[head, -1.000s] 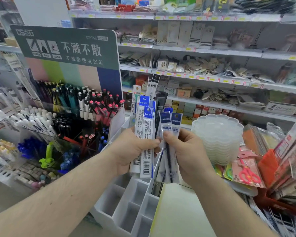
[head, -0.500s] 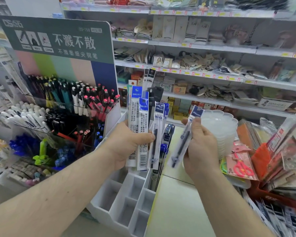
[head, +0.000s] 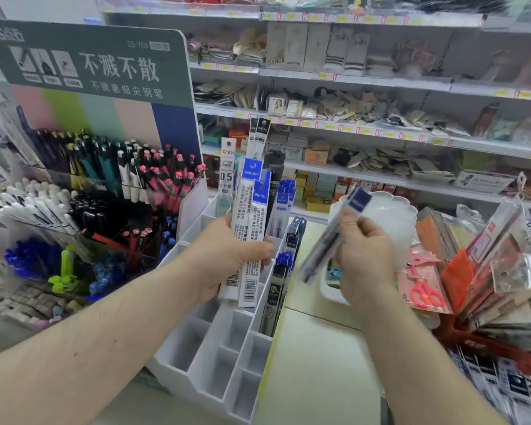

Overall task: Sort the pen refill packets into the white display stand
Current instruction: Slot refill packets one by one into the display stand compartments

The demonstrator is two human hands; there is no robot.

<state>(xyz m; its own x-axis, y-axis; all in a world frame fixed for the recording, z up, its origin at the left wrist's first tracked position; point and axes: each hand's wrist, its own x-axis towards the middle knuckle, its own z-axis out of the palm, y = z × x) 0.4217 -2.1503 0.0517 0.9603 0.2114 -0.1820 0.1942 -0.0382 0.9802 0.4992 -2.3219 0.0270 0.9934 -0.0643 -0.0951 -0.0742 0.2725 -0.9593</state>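
Blue-topped refill packets (head: 248,237) fanned upright in left hand (head: 224,256), one tilted, blurred packet (head: 334,237) pinched by right hand (head: 365,259)

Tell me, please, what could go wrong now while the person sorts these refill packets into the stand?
1. The left hand grips a fanned bunch of refill packets; one could slip out while attention is on the other hand.
2. The right hand pinches a single tilted packet, which might snag packets already standing in the white display stand or land in the wrong slot.

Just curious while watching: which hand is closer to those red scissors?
Right. The right hand, pinching a blurred packet, is just left of the red scissors; the left hand grips packets over the white display stand.
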